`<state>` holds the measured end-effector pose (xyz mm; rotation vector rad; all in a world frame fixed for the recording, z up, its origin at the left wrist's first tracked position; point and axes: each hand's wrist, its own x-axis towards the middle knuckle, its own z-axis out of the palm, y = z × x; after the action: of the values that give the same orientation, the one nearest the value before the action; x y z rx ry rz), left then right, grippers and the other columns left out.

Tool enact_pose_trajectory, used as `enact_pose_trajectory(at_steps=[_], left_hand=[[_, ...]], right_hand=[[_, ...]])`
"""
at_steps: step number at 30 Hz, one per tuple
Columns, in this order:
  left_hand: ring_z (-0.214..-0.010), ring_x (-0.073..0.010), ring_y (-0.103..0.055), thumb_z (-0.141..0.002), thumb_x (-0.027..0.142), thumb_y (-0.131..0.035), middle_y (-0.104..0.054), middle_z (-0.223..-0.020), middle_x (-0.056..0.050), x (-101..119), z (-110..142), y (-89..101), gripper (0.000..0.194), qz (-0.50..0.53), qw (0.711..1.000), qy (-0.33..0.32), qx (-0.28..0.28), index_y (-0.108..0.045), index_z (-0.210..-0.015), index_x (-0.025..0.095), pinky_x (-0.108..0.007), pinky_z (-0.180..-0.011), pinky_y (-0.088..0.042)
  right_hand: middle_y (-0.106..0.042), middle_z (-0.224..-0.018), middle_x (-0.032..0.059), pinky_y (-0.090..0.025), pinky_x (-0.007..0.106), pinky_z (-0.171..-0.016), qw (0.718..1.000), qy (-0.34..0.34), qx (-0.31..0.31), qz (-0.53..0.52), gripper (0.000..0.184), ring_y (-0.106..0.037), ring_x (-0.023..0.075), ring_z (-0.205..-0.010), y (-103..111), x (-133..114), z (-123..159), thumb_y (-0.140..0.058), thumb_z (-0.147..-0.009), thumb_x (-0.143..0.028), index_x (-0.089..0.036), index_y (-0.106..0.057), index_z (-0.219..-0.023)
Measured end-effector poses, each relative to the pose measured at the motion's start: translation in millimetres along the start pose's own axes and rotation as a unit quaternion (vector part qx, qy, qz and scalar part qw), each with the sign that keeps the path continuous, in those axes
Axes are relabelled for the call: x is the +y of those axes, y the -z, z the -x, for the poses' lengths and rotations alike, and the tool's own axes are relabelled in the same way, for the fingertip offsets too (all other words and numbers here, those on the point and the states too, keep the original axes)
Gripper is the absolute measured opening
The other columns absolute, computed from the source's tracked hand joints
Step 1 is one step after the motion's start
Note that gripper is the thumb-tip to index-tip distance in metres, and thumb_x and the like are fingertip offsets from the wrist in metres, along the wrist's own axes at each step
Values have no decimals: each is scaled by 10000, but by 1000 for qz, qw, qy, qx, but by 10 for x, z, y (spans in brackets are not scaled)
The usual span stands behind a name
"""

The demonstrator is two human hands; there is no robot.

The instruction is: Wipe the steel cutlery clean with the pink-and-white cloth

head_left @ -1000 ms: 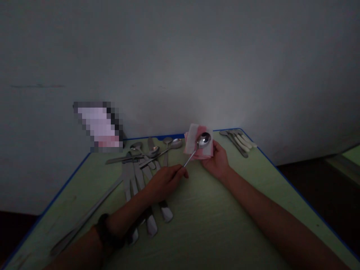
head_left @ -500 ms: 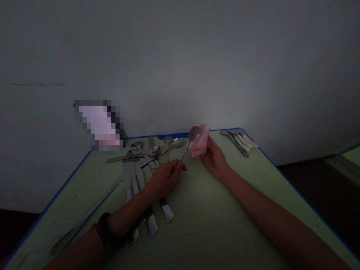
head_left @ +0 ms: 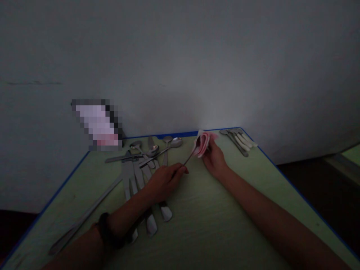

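My left hand [head_left: 166,182] is closed on the handle of a metal spoon [head_left: 189,157], which slants up to the right. The spoon's bowl is mostly hidden inside a folded pink-and-white cloth [head_left: 204,143]. Around that cloth my right hand [head_left: 215,159] is closed, its fingers partly hidden behind it. Both hands are above the table. Beneath and beyond my left forearm lie several table knives [head_left: 151,225] with broad handles. Behind them several loose spoons [head_left: 176,142] overlap in a pile.
The green table [head_left: 213,225] has a blue edge and stands against a grey wall [head_left: 180,67]. At the far right lies a row of cutlery with white handles [head_left: 243,143]. Tongs [head_left: 84,215] lie on the left, and a blurred-out upright object [head_left: 98,125] stands at the back left.
The cloth has folded over the spoon's bowl, which was showing in front of it before. My left hand has shifted slightly right and the spoon has tilted lower.
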<state>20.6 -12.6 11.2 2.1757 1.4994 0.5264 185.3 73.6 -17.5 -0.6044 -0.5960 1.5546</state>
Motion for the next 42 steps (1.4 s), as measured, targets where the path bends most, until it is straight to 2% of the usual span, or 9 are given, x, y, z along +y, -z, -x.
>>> enact_pose_trajectory(at_steps=[5,11,16,19,22,26,32,38,42], left_hand=[[-590,-141,-555,-920,375,-279,-596,-628,17,0,-5,-8,407,3,1000,4,5,-648,-943,206,-242,-605,-355],[-517,-141,-514,-916,396,-271,-471,-466,50,10,-10,13,427,36,999,36,6,-647,-956,198,-234,-566,-356],[-496,-139,-511,-923,411,-244,-444,-440,55,12,-18,24,460,47,998,49,17,-638,-994,184,-233,-550,-357],[-508,-133,-520,-923,399,-256,-486,-482,45,1,-19,7,446,15,999,38,19,-645,-984,191,-231,-556,-352],[-534,-133,-540,-921,389,-275,-545,-532,25,2,-8,-6,426,-33,999,15,1,-653,-941,194,-231,-563,-346],[-555,-138,-555,-928,375,-261,-557,-534,16,25,11,4,422,-67,997,-5,-29,-643,-929,196,-231,-572,-352],[-589,-140,-575,-933,370,-259,-596,-598,9,19,8,-1,400,-75,996,-4,-36,-627,-951,213,-234,-589,-364],[-611,-131,-571,-928,418,-269,-592,-617,15,11,20,24,410,-50,997,-23,-51,-610,-904,192,-215,-558,-342],[-599,-134,-573,-929,385,-271,-591,-609,13,5,29,14,391,-84,993,-37,-68,-613,-887,199,-225,-572,-349]], right_hand=[[-685,-843,19,-500,319,-832,999,6,-25,-27,122,-633,150,-831,-10,-23,-45,-521,-787,-221,-188,-630,-830],[-696,-891,15,-507,349,-829,992,-30,-106,-61,233,-628,171,-878,-86,-86,15,-426,-786,-187,-208,-617,-917],[-680,-832,-3,-510,290,-754,993,-67,-85,-37,151,-618,140,-780,-46,-112,59,-475,-777,-202,-205,-615,-833],[-655,-794,-17,-496,245,-656,996,-47,-78,-2,89,-590,111,-683,-3,-78,53,-578,-757,-263,-211,-604,-824],[-638,-789,-21,-471,223,-599,998,-12,-54,29,180,-567,96,-652,16,-22,31,-659,-707,-312,-209,-606,-845],[-640,-833,-5,-466,233,-676,997,20,-48,52,228,-568,99,-725,23,37,-1,-711,-654,-299,-191,-633,-839],[-649,-834,-2,-463,260,-766,998,5,-54,42,179,-574,107,-778,21,31,2,-687,-688,-319,-193,-652,-811],[-623,-760,-18,-495,318,-712,999,-12,-41,17,183,-561,117,-686,23,36,9,-661,-716,-346,-200,-610,-813],[-599,-711,-26,-497,322,-671,1000,2,-9,3,142,-530,114,-639,14,31,-13,-677,-699,-290,-196,-588,-758]])
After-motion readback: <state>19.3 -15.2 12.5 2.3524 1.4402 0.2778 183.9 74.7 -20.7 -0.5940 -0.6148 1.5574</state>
